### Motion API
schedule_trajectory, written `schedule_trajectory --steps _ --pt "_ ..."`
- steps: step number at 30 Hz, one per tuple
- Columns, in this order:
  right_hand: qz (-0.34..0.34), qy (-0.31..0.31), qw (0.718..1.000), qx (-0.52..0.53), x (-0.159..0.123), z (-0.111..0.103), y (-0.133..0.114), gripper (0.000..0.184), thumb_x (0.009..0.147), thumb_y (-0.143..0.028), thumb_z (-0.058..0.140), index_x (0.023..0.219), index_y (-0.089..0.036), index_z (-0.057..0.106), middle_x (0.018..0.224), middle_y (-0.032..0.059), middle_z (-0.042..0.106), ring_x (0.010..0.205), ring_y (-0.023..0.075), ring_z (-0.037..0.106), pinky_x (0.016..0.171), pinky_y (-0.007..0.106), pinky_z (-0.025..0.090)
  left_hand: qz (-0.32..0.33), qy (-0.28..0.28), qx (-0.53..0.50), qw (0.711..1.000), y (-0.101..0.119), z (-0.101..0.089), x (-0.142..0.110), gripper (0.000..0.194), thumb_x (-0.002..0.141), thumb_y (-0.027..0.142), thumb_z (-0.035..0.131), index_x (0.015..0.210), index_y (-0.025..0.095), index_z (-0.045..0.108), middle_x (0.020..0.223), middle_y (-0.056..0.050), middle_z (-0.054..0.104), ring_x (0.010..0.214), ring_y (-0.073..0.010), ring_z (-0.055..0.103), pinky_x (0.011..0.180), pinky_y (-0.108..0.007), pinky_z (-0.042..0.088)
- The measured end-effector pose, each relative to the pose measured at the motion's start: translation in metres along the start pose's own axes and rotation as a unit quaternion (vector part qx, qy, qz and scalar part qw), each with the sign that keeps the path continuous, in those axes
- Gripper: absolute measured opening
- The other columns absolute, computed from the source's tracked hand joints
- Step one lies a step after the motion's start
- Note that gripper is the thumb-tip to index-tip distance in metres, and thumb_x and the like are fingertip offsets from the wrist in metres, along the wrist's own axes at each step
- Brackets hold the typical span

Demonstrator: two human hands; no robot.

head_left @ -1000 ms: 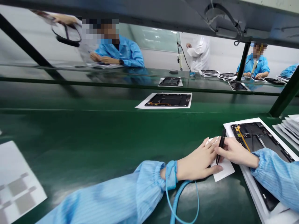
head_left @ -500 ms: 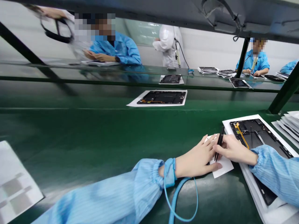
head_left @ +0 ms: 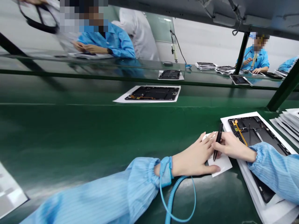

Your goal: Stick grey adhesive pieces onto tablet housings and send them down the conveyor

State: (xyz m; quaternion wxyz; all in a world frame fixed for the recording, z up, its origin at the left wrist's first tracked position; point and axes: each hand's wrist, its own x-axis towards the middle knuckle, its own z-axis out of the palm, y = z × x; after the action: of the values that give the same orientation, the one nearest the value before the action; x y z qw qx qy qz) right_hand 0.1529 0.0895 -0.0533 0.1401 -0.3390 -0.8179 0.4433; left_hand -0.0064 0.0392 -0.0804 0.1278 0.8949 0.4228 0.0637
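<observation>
My left hand (head_left: 195, 158) lies flat with its fingers stretched over a small white sheet (head_left: 221, 163), pressing it to the green bench. A blue wrist strap (head_left: 166, 171) with a coiled cord is round that wrist. In my right hand (head_left: 233, 146) is a pair of black tweezers (head_left: 218, 141), held upright with the tips pointing down at the sheet beside my left fingers. Whether the tips hold anything is too small to tell. Under my right forearm lies an opened black tablet housing (head_left: 268, 137) with an orange flex cable, resting on a stack of white paper (head_left: 251, 186).
Another tablet housing (head_left: 151, 93) lies on white paper farther back. A pile of sheets (head_left: 286, 127) stands at the right. Dark posts (head_left: 282, 87) hold an overhead shelf (head_left: 187, 14). Co-workers in blue sit across the bench, and a printed sheet (head_left: 10, 193) lies at left.
The view has shifted slightly, while my hands keep nearly the same place on the sheet. The tweezer tips look closer together. Across the bench, the person in white has moved left.
</observation>
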Motion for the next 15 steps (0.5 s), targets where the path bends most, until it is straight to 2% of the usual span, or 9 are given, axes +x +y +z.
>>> schedule_trajectory --steps 10,15 --pt "0.012 -0.002 0.999 0.043 0.0010 0.0027 0.0034 0.015 0.081 -0.005 0.046 0.086 -0.013 0.057 0.059 0.0001 0.064 0.053 0.0159 0.067 0.050 0.019 0.051 0.004 0.000 -0.002 1.000 0.0013 -0.0029 0.0002 0.060 0.083 0.049 0.065 0.123 0.006 0.053 0.147 -0.026 0.033 0.140 -0.0421 0.022 0.110 -0.066 0.018" --pt "0.012 -0.014 0.999 0.049 0.0031 0.0031 0.0063 0.010 0.081 -0.008 0.048 0.078 -0.014 0.055 0.056 -0.0005 0.063 0.050 0.0155 0.066 0.047 0.018 0.050 0.009 -0.001 0.013 1.000 0.0001 -0.0013 -0.0014 0.065 0.085 0.052 0.061 0.129 0.007 0.048 0.148 -0.027 0.030 0.141 -0.0403 0.019 0.112 -0.063 0.017"
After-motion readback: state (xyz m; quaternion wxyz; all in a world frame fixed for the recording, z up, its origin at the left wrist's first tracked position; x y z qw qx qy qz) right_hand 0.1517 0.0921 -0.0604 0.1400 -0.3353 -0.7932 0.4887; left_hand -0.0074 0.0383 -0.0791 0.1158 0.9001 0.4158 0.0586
